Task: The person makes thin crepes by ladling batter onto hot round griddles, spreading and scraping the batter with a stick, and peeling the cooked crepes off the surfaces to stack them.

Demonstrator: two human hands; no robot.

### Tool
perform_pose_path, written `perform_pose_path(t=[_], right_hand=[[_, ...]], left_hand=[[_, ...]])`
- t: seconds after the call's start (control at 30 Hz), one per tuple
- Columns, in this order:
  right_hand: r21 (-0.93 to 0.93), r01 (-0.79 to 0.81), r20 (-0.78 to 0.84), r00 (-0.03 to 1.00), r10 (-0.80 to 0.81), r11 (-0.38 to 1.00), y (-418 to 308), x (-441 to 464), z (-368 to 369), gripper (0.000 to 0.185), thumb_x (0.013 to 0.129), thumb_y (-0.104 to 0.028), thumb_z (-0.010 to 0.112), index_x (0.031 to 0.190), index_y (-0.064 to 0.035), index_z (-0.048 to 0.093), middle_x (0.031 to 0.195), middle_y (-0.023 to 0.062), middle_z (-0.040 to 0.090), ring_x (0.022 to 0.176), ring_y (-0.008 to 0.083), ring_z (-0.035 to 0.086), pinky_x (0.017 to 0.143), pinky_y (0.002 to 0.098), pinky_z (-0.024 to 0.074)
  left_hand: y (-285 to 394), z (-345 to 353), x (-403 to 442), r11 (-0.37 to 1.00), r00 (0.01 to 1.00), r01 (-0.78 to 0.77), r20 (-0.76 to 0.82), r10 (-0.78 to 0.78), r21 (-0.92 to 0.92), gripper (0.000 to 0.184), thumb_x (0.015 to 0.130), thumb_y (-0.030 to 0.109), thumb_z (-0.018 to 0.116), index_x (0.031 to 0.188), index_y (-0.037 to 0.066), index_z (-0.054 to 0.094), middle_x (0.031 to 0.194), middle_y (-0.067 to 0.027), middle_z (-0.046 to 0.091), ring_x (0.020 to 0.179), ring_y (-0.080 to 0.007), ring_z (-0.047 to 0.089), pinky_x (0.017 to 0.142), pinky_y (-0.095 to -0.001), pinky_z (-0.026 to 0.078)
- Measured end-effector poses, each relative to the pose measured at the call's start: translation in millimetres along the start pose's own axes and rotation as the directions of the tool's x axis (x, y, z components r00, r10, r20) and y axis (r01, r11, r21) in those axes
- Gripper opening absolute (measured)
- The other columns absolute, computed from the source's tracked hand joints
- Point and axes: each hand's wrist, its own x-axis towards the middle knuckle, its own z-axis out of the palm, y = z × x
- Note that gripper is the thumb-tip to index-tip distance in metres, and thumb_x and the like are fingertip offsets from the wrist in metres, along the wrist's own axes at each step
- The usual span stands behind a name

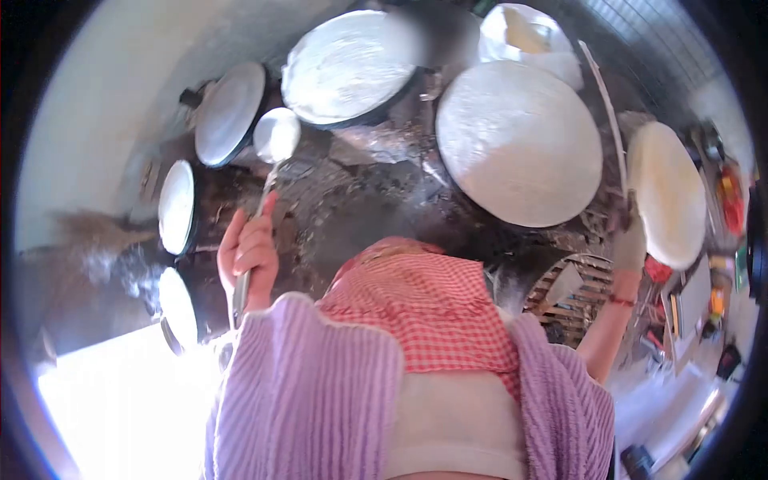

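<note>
My left hand (252,250) is closed round the handle of a metal ladle (278,136), its bowl pointing away from me. Beyond the ladle, a large round pan (352,68) carries a whitish layer. At the right, my right hand (629,244), apparently in a pale glove, appears closed round the lower end of a long thin stick (606,104); its fingers are blurred. Close beside that hand is a thick cream-coloured round (669,196). Between my hands, farther forward, lies a big pale disc-shaped pan or lid (520,144).
Smaller round lids or pans (230,114) line the left side, one with smoke or steam near it. A white bag or tub (528,36) stands at the back. A slatted rack (580,288) holds a flat-bladed tool (562,286). Assorted items crowd the far right.
</note>
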Motion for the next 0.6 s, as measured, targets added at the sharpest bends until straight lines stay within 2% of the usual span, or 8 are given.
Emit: perform_pose_path(t=[0.1,0.13,0.17,0.2,0.3,0.4,0.5,0.6], right_hand=[[-0.012,0.131,0.196,0.972,-0.126,0.991,-127,-62,70,0.046,0.092,0.002,0.052,0.138,-0.0003,0.046,0.139,0.0143,0.05,0.125,0.0222,0.052,0.1,0.0318,0.0445],[0.105,0.371,0.195,0.902,-0.385,0.923,-132,-69,111,0.047,0.092,-0.002,0.056,0.138,-0.0005,0.046,0.134,0.0163,0.054,0.124,0.0236,0.053,0.101,0.0343,0.0434],[0.206,0.339,0.249,0.889,-0.384,0.918,-141,-75,148,0.045,0.091,-0.004,0.058,0.135,0.0,0.049,0.13,0.016,0.058,0.125,0.0222,0.052,0.103,0.0342,0.0423],[0.146,0.318,0.261,0.901,-0.347,0.937,-171,-86,175,0.039,0.091,-0.023,0.059,0.129,-0.0132,0.057,0.111,0.0217,0.062,0.105,0.0387,0.059,0.093,0.0434,0.0461],[-0.002,0.411,0.334,0.86,-0.386,0.912,-214,-83,259,0.04,0.09,-0.024,0.059,0.128,-0.0145,0.056,0.099,0.0251,0.063,0.09,0.0421,0.061,0.08,0.0482,0.0488],[-0.158,0.332,0.511,0.833,-0.211,0.93,-224,-52,325,0.039,0.09,-0.023,0.059,0.127,-0.0144,0.057,0.095,0.0249,0.064,0.085,0.0405,0.063,0.078,0.0476,0.0501],[-0.001,0.486,0.404,0.8,-0.445,0.874,-244,-13,378,0.039,0.09,-0.018,0.059,0.128,-0.0076,0.055,0.104,0.0219,0.065,0.093,0.0361,0.064,0.082,0.0439,0.0512],[-0.043,0.455,0.473,0.794,-0.383,0.889,-298,22,407,0.043,0.09,-0.025,0.059,0.128,-0.0047,0.054,0.109,0.0205,0.065,0.099,0.0365,0.063,0.089,0.0418,0.0496]], left_hand=[[23,-6,-7,0.998,0.998,-0.049,-0.045,0.05,0.026,0.053,0.102,0.019,0.039,0.141,-0.013,0.022,0.072,-0.001,0.034,0.049,-0.0084,0.034,0.04,-0.0244,0.037],[35,-9,-16,0.998,0.997,-0.053,-0.051,0.055,0.021,0.052,0.102,0.019,0.039,0.14,-0.013,0.023,0.072,-0.0009,0.034,0.049,-0.0084,0.034,0.04,-0.0242,0.037],[44,-12,-20,0.998,0.996,-0.058,-0.061,0.059,0.019,0.051,0.102,0.019,0.039,0.14,-0.013,0.024,0.072,-0.0008,0.034,0.049,-0.0083,0.034,0.04,-0.024,0.036],[52,-14,-26,0.998,0.995,-0.068,-0.076,0.068,0.013,0.051,0.102,0.018,0.039,0.14,-0.013,0.025,0.072,-0.0008,0.034,0.049,-0.0082,0.034,0.04,-0.0239,0.036],[88,-14,-43,0.997,0.991,-0.078,-0.112,0.078,0.002,0.048,0.103,0.016,0.038,0.14,-0.012,0.026,0.072,-0.0006,0.034,0.049,-0.0078,0.033,0.039,-0.0233,0.035],[125,-24,-66,0.995,0.991,-0.104,-0.08,0.105,0.011,0.048,0.103,0.017,0.038,0.141,-0.011,0.027,0.072,-0.0006,0.033,0.048,-0.0075,0.033,0.039,-0.0231,0.034],[161,-31,-91,0.986,0.985,-0.158,-0.067,0.161,0.05,0.046,0.103,0.017,0.037,0.14,-0.009,0.029,0.071,-0.0005,0.033,0.048,-0.0071,0.032,0.039,-0.0228,0.033],[191,-34,-108,0.975,0.973,-0.206,-0.087,0.212,0.079,0.044,0.104,0.017,0.036,0.14,-0.008,0.031,0.071,-0.0006,0.034,0.047,-0.007,0.031,0.038,-0.0223,0.032]])
